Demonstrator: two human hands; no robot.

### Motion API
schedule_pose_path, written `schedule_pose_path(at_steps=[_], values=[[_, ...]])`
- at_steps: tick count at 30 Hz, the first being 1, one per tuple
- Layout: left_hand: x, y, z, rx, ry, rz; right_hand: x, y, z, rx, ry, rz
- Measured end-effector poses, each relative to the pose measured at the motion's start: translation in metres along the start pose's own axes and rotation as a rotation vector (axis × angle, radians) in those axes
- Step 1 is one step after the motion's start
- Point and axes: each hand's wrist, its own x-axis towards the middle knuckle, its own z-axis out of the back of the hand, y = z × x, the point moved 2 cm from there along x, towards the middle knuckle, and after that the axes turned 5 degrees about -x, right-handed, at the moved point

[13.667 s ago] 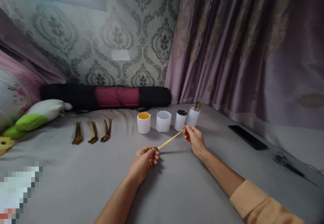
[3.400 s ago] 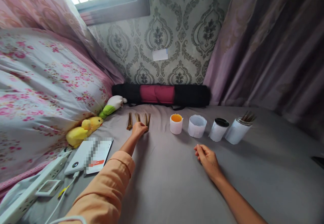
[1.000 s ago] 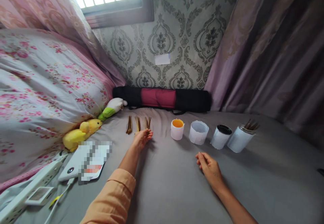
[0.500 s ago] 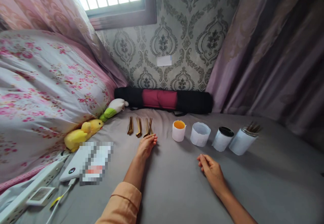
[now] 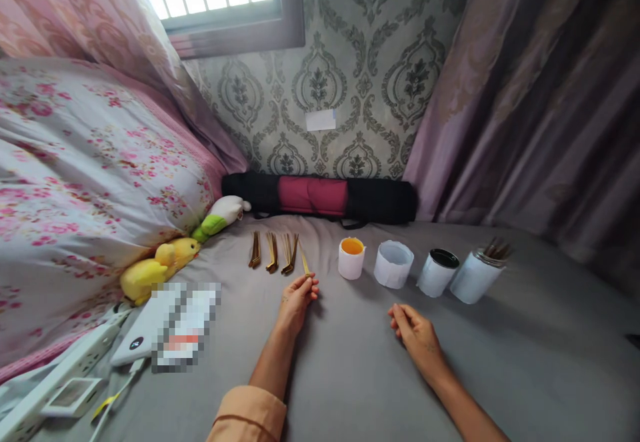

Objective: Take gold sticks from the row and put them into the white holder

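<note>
Between the thumb and fingers of my left hand (image 5: 297,302) is pinched a slim gold strip (image 5: 304,255), pointing up and away from me. Just left of it, three bunches of thin gold pieces with bent lower ends (image 5: 287,255) lie in a row on the grey sheet. My right hand (image 5: 416,335) hovers over or rests on the sheet, its fingers curled closed with nothing visible in them. Beyond it stand a white-wrapped cup with an orange inside (image 5: 351,263), a wide white cup (image 5: 393,272), a white-wrapped can with a dark inside (image 5: 436,279) and a tilted-looking white-wrapped jar (image 5: 475,283).
Brown sticks (image 5: 497,249) poke out of the jar. A black and maroon roll-shaped bag (image 5: 313,195) lies along the wall. To the left are plush toys (image 5: 170,259), a power bank (image 5: 143,335) with a cable, and a power strip (image 5: 75,372).
My left hand has drawn slightly right and toward me, away from the third bunch, with one gold strip now showing in its fingers. My right hand stays nearly still.
</note>
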Motion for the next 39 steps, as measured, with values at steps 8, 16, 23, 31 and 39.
schedule_pose_path(at_steps=[8,16,23,31,39], values=[[-0.026,0.014,-0.011,0.044,0.043,0.0,0.0,-0.001,0.0,0.025,-0.011,0.007],[-0.055,0.021,-0.026,0.154,0.067,-0.028,-0.001,0.0,0.0,0.019,-0.012,0.02],[-0.071,0.02,-0.038,0.278,0.029,-0.116,-0.001,0.0,0.0,0.014,-0.001,0.014],[-0.081,0.031,-0.047,0.424,0.092,-0.19,-0.002,0.0,0.0,0.006,0.025,0.01],[-0.091,0.04,-0.059,0.51,0.218,-0.266,-0.001,-0.001,0.001,0.029,0.019,0.023]])
